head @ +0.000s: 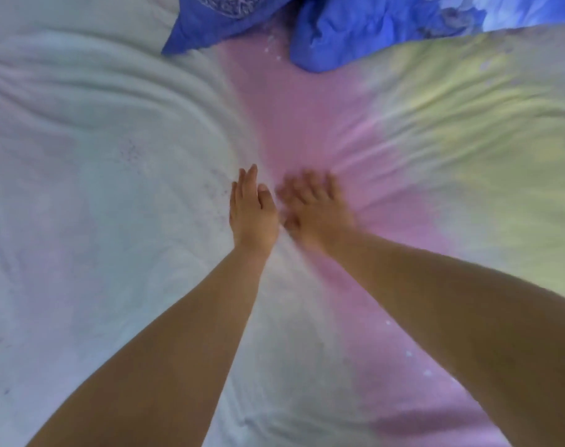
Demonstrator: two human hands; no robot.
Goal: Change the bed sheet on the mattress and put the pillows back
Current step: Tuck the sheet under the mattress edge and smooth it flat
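Observation:
A pastel bed sheet, white-blue at the left, pink in the middle and yellow at the right, covers the mattress and fills the view. My left hand lies flat on it near the centre with straight fingers. My right hand presses the sheet just beside it, fingers spread and blurred by motion. Creases fan out from both hands. Two blue patterned pillows lie at the far edge, one at top centre, the other to its right.
Soft folds run across the sheet at the left and right. Both bare forearms reach in from the bottom of the view.

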